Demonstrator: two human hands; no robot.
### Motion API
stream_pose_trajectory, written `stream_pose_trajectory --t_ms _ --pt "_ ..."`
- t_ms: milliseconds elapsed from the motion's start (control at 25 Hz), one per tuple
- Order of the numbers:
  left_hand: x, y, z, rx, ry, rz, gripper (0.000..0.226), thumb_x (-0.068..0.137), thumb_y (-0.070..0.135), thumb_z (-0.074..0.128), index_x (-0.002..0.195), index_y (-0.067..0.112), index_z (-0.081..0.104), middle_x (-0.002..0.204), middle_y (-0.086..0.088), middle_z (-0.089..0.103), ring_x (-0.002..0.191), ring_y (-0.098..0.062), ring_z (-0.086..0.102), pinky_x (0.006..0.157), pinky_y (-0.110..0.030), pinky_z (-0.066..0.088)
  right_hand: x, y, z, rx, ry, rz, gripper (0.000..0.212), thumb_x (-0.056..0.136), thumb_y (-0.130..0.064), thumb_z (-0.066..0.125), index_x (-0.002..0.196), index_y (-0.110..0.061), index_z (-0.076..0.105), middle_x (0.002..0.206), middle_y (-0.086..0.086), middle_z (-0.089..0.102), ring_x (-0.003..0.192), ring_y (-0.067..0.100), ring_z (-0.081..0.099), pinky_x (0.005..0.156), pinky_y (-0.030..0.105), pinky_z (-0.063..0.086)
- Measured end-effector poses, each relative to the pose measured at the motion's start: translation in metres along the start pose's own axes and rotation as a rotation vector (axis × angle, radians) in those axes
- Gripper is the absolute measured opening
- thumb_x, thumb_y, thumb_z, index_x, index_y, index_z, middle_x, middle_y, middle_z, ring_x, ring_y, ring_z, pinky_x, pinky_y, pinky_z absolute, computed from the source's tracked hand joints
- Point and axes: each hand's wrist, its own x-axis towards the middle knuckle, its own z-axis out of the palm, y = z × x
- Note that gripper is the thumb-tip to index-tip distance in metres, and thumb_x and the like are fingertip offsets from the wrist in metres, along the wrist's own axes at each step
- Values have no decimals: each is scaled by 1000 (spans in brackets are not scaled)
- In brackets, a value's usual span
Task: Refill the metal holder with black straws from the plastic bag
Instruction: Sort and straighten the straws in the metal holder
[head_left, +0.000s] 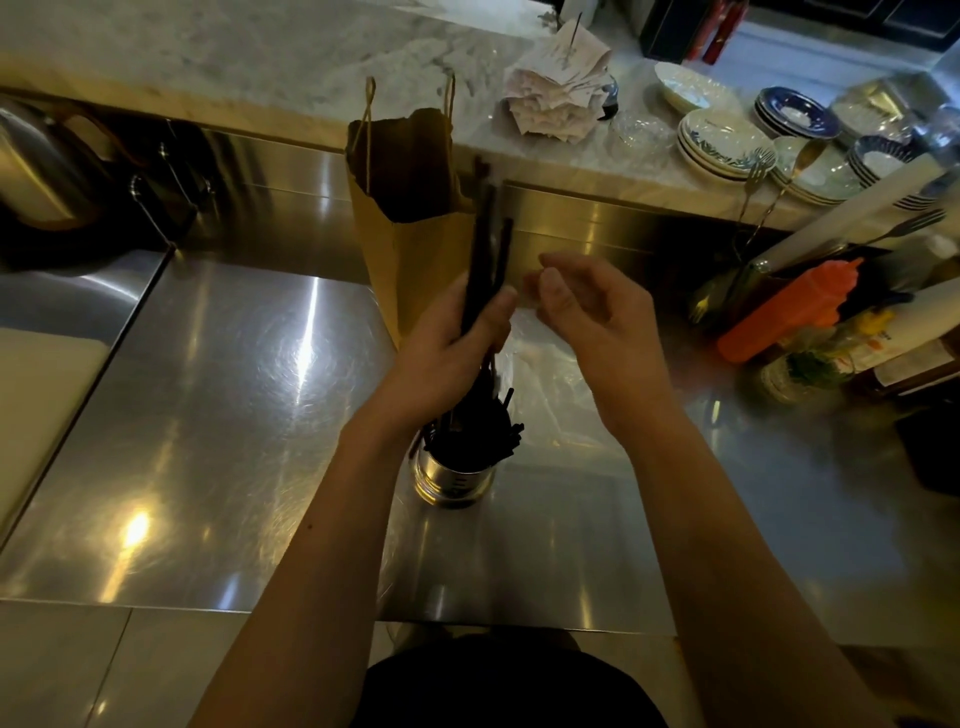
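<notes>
We judge the refill partly done: the metal holder (453, 480) already bristles with straws, our left hand (449, 343) grips a bundle of black straws (485, 244) at twelve o'clock above it, and our right hand (592, 322), loosely curled, hovers over the plastic bag (550, 379) at three o'clock, any pinch unclear.

The left hand (451, 340) and wrist cover the middle of the black straws (490, 239) and part of the rim of the metal holder (453, 479). The plastic bag (545, 374) reads as blur; I cannot confirm whether the right hand (589, 317) pinches it.
</notes>
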Motion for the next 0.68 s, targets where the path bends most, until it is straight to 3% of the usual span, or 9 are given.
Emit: stream_pose_trajectory --t_ms 80,160,280,440,520,600,680 --pt "1 4 -3 -143 79 -78 27 103 28 41 79 20 50 65 8 46 62 -10 47 64 -25 42 -2 8 3 67 -104 118 31 94 -29 59 122 -17 59 116 3 69 110 11 66 99 37 51" --pt "3 6 -8 -277 134 -94 33 103 30 40 73 23 50 64 7 44 62 -9 44 65 -28 39 -8 15 8 84 -292 214 29 92 -25 61 121 -20 58 112 0 70 104 6 67 95 30 52" --pt "7 9 -11 -367 204 -84 33 103 30 41 72 26 52 62 7 43 60 -9 41 64 -27 37 -19 23 20 -25 -486 235 29 88 -23 67 115 -29 59 111 -1 71 104 11 69 96 32 53" --pt "9 9 -8 -544 329 -114 25 104 27 39 82 16 47 61 6 40 55 -6 40 56 -19 39 -22 24 28 91 -419 233 22 93 -20 62 115 -18 60 102 8 73 97 22 71 93 38 55" --pt "10 8 -4 -576 395 -94 26 104 27 39 82 16 47 59 5 39 57 -7 42 60 -21 41 -23 24 30 93 -410 228 21 97 -19 56 114 -9 60 92 6 72 89 21 71 90 39 56" --pt "11 9 1 -633 489 -65 30 105 26 38 78 17 47 56 5 38 58 -10 48 71 -26 48 -24 25 31 69 -413 222 21 98 -20 54 113 -7 60 84 -1 69 81 17 68 84 35 56" --pt "11 14 2 -748 585 -74 35 104 29 40 71 17 46 54 3 34 51 -10 44 62 -27 50 -26 25 30 124 -416 239 24 96 -18 56 118 -7 60 84 -2 69 80 16 66 77 30 56"
